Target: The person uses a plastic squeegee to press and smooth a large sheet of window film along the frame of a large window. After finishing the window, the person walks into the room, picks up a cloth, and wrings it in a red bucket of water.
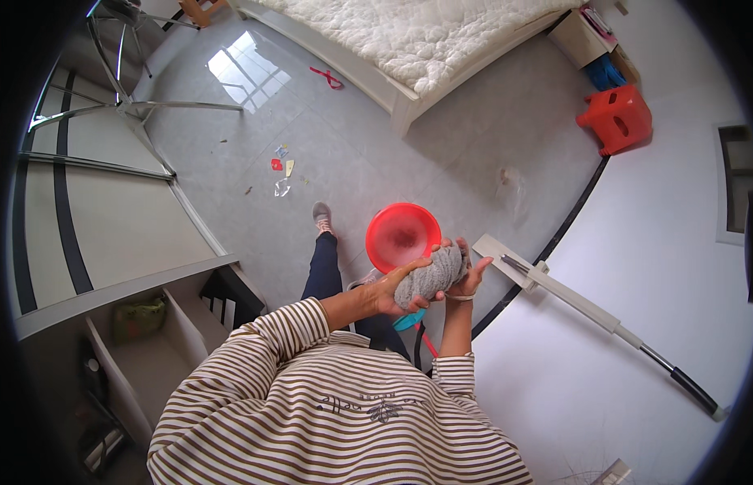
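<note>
A bunched, twisted grey cloth (pixel 431 279) is held in both hands in front of my body. My left hand (pixel 389 294) is wrapped round its near left end. At the other end, my right hand (pixel 469 278) grips the cloth from the right, with its thumb pointing outward. Just beyond the hands stands a round red bucket (pixel 375 229) on the floor, with cloudy liquid and a dark patch inside. The cloth partly covers the view of its near right rim.
A flat mop (pixel 585 307) leans at the right wall. Beneath my hands, a teal object (pixel 409 321) shows partly. Litter scraps (pixel 278 165) and a red strip (pixel 328 78) lie on the floor. Ahead are a bed (pixel 401 105) and a red stool (pixel 617 120); an open cabinet (pixel 178 323) is left.
</note>
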A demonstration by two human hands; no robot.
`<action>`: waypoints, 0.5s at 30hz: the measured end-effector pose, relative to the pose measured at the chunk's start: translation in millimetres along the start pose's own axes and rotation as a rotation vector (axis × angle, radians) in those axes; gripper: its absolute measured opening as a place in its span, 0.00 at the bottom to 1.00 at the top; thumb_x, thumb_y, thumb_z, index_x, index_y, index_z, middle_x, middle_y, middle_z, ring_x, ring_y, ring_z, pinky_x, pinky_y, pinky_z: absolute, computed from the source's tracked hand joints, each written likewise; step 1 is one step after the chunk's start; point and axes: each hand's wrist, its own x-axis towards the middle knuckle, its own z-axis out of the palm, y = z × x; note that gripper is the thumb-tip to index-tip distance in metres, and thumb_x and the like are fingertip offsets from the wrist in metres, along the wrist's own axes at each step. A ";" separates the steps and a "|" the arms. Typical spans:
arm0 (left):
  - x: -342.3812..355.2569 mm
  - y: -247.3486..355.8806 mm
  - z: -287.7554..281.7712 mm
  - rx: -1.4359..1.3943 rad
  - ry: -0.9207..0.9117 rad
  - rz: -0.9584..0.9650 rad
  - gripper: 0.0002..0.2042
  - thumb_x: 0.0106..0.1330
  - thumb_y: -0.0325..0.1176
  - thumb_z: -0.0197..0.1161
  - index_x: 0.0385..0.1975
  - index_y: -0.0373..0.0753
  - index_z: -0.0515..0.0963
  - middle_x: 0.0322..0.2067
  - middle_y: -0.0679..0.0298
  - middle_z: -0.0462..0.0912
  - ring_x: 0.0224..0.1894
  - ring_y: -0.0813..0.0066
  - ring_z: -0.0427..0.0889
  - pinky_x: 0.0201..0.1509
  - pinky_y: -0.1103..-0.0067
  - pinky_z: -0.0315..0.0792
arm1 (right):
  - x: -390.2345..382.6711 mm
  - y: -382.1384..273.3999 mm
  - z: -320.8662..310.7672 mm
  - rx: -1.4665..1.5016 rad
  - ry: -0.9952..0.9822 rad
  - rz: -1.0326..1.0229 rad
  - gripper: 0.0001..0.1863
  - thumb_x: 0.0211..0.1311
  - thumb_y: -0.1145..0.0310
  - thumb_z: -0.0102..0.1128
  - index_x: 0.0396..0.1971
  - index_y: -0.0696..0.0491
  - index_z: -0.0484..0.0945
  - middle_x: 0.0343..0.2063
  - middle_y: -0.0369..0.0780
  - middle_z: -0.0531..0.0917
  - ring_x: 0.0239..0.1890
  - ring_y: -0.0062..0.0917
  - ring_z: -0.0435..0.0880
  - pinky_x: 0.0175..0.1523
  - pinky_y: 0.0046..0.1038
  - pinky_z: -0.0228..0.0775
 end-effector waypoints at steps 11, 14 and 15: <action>-9.2 -9.3 14.2 0.885 0.253 0.124 0.24 0.58 0.42 0.70 0.45 0.31 0.69 0.33 0.59 0.78 0.25 0.76 0.78 0.24 0.80 0.73 | 11.4 -3.4 31.5 -0.265 0.413 0.258 0.27 0.67 0.44 0.49 0.17 0.50 0.64 0.24 0.40 0.73 0.29 0.32 0.78 0.30 0.34 0.76; -3.5 -17.5 -2.3 1.118 0.466 0.289 0.32 0.53 0.41 0.73 0.52 0.31 0.66 0.28 0.60 0.78 0.21 0.76 0.78 0.21 0.79 0.73 | 13.8 4.6 28.8 -0.394 0.575 0.290 0.26 0.67 0.46 0.53 0.16 0.51 0.64 0.20 0.41 0.72 0.22 0.31 0.77 0.24 0.33 0.74; 1.9 -20.3 -13.1 1.165 0.530 0.343 0.35 0.52 0.40 0.74 0.54 0.31 0.63 0.26 0.60 0.78 0.20 0.75 0.78 0.19 0.79 0.73 | 13.8 7.4 26.0 -0.470 0.594 0.287 0.26 0.67 0.48 0.53 0.16 0.50 0.63 0.19 0.41 0.72 0.21 0.31 0.76 0.24 0.34 0.73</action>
